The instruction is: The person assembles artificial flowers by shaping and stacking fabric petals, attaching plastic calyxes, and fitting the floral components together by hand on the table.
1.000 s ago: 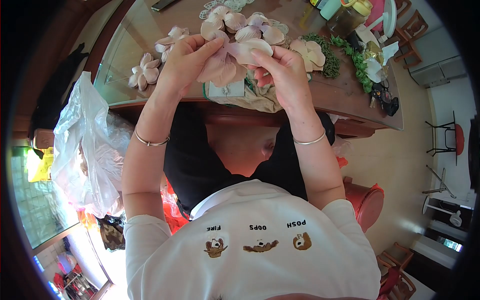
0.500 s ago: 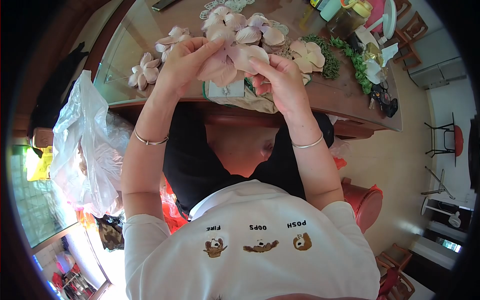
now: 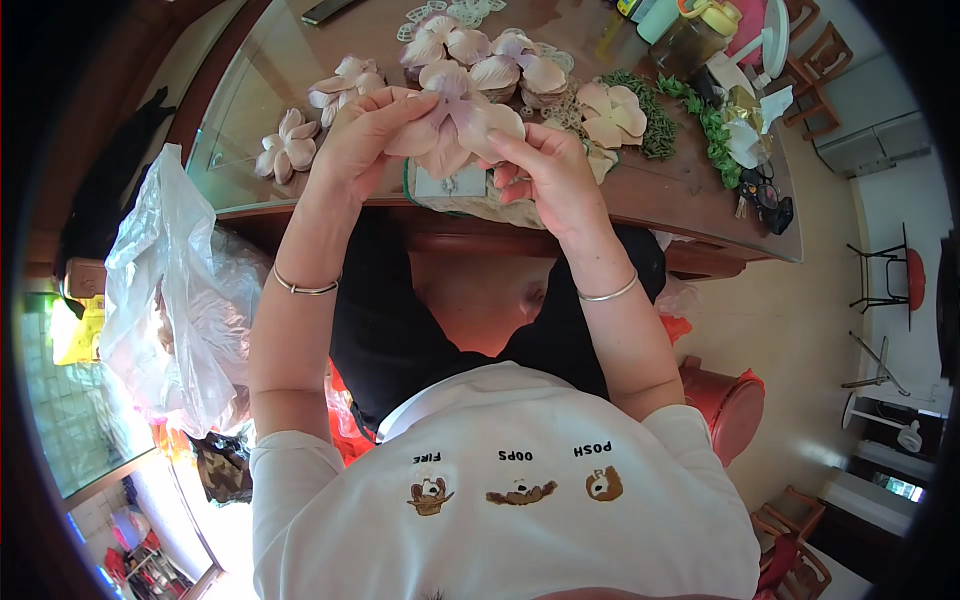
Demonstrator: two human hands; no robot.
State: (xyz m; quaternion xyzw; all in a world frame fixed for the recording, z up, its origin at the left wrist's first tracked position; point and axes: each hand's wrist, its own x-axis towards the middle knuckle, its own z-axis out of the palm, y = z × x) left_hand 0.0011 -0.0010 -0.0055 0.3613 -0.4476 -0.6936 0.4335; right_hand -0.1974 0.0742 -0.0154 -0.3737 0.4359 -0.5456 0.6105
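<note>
A pale pink artificial flower with broad petals is stretched between both hands above the table's near edge. My left hand pinches a petal on its left side. My right hand grips a petal on its right side between thumb and fingers. Stacks of similar fabric flowers lie just beyond. A flatter cream-pink flower rests to the right. Two more flowers, one nearer and one farther, sit left of my left hand.
Green stems and a leafy garland lie to the right. Keys and a dark object are near the right corner. A jar with a yellow lid stands at the back. A clear plastic bag bulges at the left.
The flower has shifted slightly left and turned, so its petals now spread more fully. My right hand has moved a little left and down with it.
</note>
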